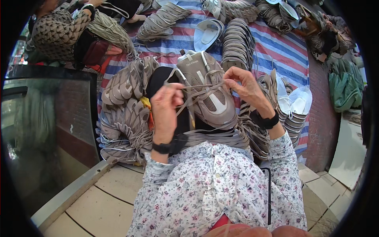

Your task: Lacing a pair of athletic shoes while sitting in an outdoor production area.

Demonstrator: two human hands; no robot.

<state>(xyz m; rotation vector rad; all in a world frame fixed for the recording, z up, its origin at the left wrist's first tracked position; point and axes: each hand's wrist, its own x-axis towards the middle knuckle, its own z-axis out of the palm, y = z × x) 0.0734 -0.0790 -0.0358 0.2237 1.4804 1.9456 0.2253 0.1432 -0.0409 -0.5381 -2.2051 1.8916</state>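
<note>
A taupe shoe upper (213,103) with mesh panels and white trim rests on my lap, its toe toward me. A beige shoelace (199,86) stretches across it between my two hands. My left hand (167,106) pinches the lace beside the shoe's left edge, fingers curled. Over the shoe's right side, my right hand (244,83) grips the lace between thumb and fingertips. Loose lace crosses over the middle of the upper. Across my lap, below the toe, lies a bundle of beige laces (217,139).
Stacked shoe uppers (126,81) crowd my left, with another tall stack (238,43) ahead. White-lined uppers (298,102) stand at right. Everything sits on a striped sheet (282,51). A glass panel (51,118) borders the left. Another person (59,35) sits at upper left, near hanging laces (110,31).
</note>
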